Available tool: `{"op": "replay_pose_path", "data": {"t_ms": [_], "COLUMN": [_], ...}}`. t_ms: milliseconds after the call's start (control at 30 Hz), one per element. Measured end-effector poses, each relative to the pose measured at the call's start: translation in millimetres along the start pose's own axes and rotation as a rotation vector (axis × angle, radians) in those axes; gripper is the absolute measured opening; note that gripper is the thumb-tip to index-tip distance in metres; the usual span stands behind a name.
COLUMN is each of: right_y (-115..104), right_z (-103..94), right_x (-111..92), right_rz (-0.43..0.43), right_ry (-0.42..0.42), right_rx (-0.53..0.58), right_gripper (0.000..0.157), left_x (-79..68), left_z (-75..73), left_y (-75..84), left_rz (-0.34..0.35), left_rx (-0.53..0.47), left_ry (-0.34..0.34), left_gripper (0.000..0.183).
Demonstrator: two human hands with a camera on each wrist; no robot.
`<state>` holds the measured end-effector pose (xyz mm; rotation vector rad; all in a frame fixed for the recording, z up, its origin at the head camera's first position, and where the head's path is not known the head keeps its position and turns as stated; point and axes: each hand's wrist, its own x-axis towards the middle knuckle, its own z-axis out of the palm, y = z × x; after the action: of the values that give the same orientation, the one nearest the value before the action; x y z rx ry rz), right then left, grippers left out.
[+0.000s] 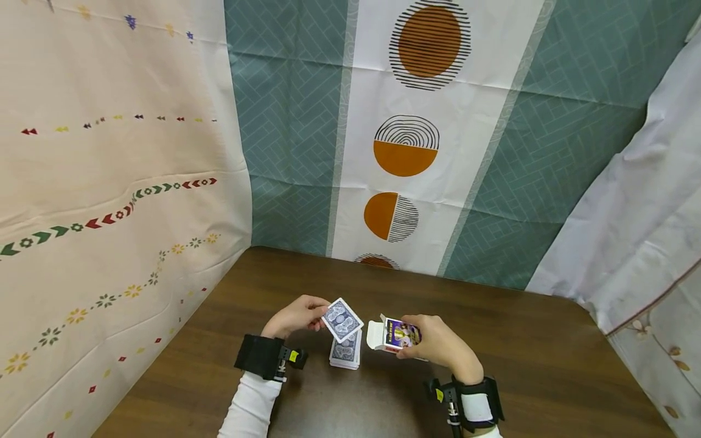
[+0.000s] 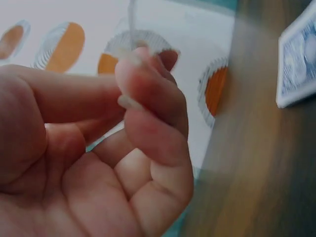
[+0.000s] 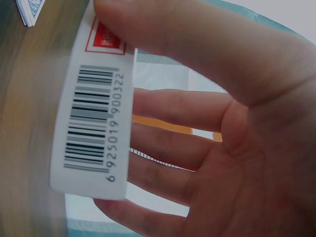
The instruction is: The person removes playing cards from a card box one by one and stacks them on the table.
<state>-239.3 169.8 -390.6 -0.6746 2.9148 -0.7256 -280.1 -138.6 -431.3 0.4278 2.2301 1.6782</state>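
Note:
Between thumb and fingers, my left hand (image 1: 298, 315) pinches a blue-backed playing card (image 1: 342, 320) by its left corner, back side up. In the left wrist view that card (image 2: 132, 22) shows edge-on as a thin strip above the fingertips. Just below it in the head view lies a stack of playing cards (image 1: 345, 350), backs up, partly covered by the held card. My right hand (image 1: 438, 344) grips a white and purple card box (image 1: 400, 333), its flap end open toward the stack. A barcode side of the box (image 3: 94, 133) faces the right wrist camera.
The brown wooden table (image 1: 526, 359) extends around both hands. A cream patterned cloth (image 1: 126, 243) hangs along the left, a teal and white curtain (image 1: 296, 134) at the back, and a white cloth (image 1: 646, 231) at the right.

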Motion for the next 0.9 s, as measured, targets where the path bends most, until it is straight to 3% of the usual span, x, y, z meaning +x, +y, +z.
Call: {"op": "replay_pose_path", "data": {"t_ms": [200,500,733,900], "right_y": [2.9,5.0,5.3,5.1], "right_z": [3.0,8.2,8.5,7.0], "right_x": [0.9,1.0,3.4,3.9], "right_rz": [-0.016,-0.008,0.016,0.022], "right_ry": [-0.008,-0.024,-0.03,-0.037], "right_rx": [0.011,0.007,0.009,0.015], "right_gripper": [0.06,0.065,0.063,0.063], "left_x": [13.2,34.9,41.2,39.4], "left_z": [-0.2,21.3,33.3,38.8], "left_y": [-20.0,-49.7,-51.6,-45.7], "left_rz": [0.028,-0.046,-0.078,-0.042], "left_rx": [0.077,0.059,0.184,0.311], "left_ry": [0.103,0.35,0.433,0.482], "left_gripper": [0.021,0.014,0.014,0.014]}}
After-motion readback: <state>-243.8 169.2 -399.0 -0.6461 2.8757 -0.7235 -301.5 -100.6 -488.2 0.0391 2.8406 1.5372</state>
